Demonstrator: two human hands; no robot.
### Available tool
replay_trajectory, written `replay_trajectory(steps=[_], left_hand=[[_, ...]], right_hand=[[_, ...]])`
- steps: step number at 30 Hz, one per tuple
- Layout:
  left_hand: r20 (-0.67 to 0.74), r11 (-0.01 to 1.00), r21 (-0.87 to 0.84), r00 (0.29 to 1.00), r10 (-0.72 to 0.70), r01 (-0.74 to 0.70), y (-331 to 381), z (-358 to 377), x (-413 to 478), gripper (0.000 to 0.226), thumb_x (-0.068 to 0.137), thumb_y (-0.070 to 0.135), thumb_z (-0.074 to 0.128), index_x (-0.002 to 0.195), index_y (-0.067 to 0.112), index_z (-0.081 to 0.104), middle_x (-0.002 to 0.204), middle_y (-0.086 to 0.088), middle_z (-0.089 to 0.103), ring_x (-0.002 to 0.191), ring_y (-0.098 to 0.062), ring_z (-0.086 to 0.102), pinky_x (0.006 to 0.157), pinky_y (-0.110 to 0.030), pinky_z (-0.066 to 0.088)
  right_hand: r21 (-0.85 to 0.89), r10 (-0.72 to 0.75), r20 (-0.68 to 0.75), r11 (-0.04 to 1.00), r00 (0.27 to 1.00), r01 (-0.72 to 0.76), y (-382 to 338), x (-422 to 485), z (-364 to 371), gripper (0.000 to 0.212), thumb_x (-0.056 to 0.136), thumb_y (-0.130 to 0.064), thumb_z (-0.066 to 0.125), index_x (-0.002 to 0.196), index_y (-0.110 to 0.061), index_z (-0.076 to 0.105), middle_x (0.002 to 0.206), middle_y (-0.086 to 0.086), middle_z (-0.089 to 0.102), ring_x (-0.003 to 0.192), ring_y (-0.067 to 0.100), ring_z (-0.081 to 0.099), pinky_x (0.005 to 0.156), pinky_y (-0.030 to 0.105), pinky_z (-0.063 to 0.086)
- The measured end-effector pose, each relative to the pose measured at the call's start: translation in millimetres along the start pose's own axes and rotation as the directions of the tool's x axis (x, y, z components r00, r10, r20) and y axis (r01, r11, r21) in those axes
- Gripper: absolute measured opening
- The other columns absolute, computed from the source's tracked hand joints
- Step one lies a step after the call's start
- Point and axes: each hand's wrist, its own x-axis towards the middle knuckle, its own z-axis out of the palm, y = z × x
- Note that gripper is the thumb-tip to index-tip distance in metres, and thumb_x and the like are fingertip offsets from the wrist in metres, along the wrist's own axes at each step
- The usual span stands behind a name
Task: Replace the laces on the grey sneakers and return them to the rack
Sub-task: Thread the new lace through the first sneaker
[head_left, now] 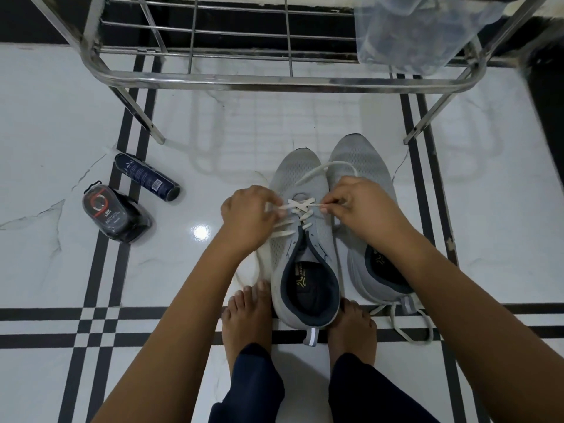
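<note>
Near grey sneaker (308, 248) on floor before rack (274, 81), heel wedged between bare feet (247, 322) (probably to steady it). Left hand (248, 215) and right hand (363, 206) each pinch white lace (300, 206) at toe-end eyelets, tensioning crossing. Second sneaker (360, 160) touching alongside.

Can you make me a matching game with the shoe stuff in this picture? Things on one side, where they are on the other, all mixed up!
1 spray can
2 plastic bag
3 cream lace

A pinched by the left hand and right hand
B lying on its side, left of the grey sneakers
C up on the metal rack

Pairs: 1-B, 2-C, 3-A
</note>
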Motion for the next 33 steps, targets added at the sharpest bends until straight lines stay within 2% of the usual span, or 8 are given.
replay_trajectory(steps=[4, 10, 12, 15, 21, 25, 29, 33], left_hand=[[0.169, 0.985, -0.146, 0.979, 0.115, -0.091, 25, 1, 2, 0.025, 0.089, 0.032, 0.058, 0.108, 0.017, 0.067, 0.110, 0.000, 0.067, 0.108, -0.017, 0.056, 0.097, -0.034, 0.040], [0.006, 0.950, -0.305, 0.998, -0.067, 0.065, -14, -19, -5, 0.028, 0.087, -0.001, 0.052, 0.099, 0.014, 0.071, 0.081, 0.003, 0.068, 0.077, -0.010, 0.061, 0.065, -0.013, 0.043], [0.133, 0.986, -0.164, 0.991, 0.025, -0.003, -10, -15, -7, 0.033, 0.088, 0.007, 0.059, 0.119, 0.016, 0.063, 0.112, 0.000, 0.066, 0.105, -0.016, 0.059, 0.081, -0.009, 0.038], [0.274, 0.993, -0.056, 0.954, 0.119, -0.108, 12, -7, -6, 0.062, 0.074, 0.036, 0.075, 0.130, 0.025, 0.053, 0.133, 0.005, 0.054, 0.125, -0.017, 0.046, 0.106, -0.033, 0.034], [0.276, 0.969, -0.244, 0.955, 0.113, -0.044, 31, -11, -3, 0.043, 0.076, 0.046, 0.070, 0.112, 0.022, 0.065, 0.108, 0.015, 0.060, 0.092, -0.001, 0.055, 0.071, -0.008, 0.041], [0.378, 0.879, -0.472, 0.916, 0.135, 0.065, 29, -17, -9, 0.021, 0.078, 0.042, 0.066, 0.093, 0.027, 0.068, 0.102, 0.006, 0.066, 0.098, -0.005, 0.059, 0.079, -0.013, 0.042], [0.494, 0.866, -0.477, 0.861, 0.122, 0.151, 23, -33, -8, 0.048, 0.071, 0.055, 0.054, 0.106, 0.023, 0.064, 0.118, 0.008, 0.062, 0.113, -0.007, 0.054, 0.096, -0.020, 0.039], [0.370, 0.874, -0.464, 0.928, 0.045, 0.143, 27, -20, -1, 0.038, 0.088, 0.045, 0.053, 0.090, 0.011, 0.069, 0.079, 0.006, 0.068, 0.081, -0.006, 0.060, 0.086, -0.025, 0.044]], right_hand=[[-0.028, -0.084, 0.022, 0.996, 0.996, 0.084, -14, 0, 6, 0.021, 0.090, -0.021, 0.060, 0.107, -0.015, 0.070, 0.102, 0.003, 0.063, 0.100, 0.020, 0.055, 0.086, 0.040, 0.045], [0.057, 0.098, -0.020, 0.994, 0.995, -0.097, 10, -10, -5, 0.018, 0.088, -0.021, 0.063, 0.100, -0.013, 0.073, 0.099, 0.003, 0.065, 0.093, 0.020, 0.058, 0.082, 0.035, 0.046], [0.040, 0.083, 0.001, 0.996, 0.997, -0.083, 4, -11, -3, 0.019, 0.088, -0.022, 0.062, 0.102, -0.014, 0.072, 0.100, 0.002, 0.065, 0.093, 0.019, 0.058, 0.081, 0.032, 0.045], [-0.049, 0.002, 0.022, 0.999, 1.000, -0.001, -12, -8, 2, 0.022, 0.090, -0.024, 0.059, 0.107, -0.017, 0.071, 0.105, 0.002, 0.065, 0.099, 0.019, 0.058, 0.083, 0.032, 0.044], [-0.117, -0.032, 0.057, 0.992, 0.998, 0.038, -20, -10, 2, 0.028, 0.091, -0.016, 0.052, 0.115, -0.018, 0.066, 0.113, 0.003, 0.061, 0.110, 0.022, 0.051, 0.086, 0.039, 0.044], [-0.093, -0.040, -0.014, 0.995, 0.999, 0.039, -16, -12, 4, 0.022, 0.092, -0.022, 0.054, 0.106, -0.014, 0.068, 0.109, 0.003, 0.063, 0.105, 0.022, 0.054, 0.081, 0.038, 0.045], [-0.072, -0.078, -0.115, 0.995, 0.990, 0.070, -12, -11, 6, 0.016, 0.089, -0.023, 0.061, 0.096, -0.013, 0.071, 0.097, 0.004, 0.065, 0.095, 0.023, 0.058, 0.076, 0.040, 0.048], [-0.078, -0.164, -0.215, 0.986, 0.963, 0.150, -15, -13, 10, 0.009, 0.079, -0.017, 0.066, 0.080, -0.009, 0.070, 0.079, 0.005, 0.066, 0.079, 0.028, 0.061, 0.063, 0.038, 0.049]])
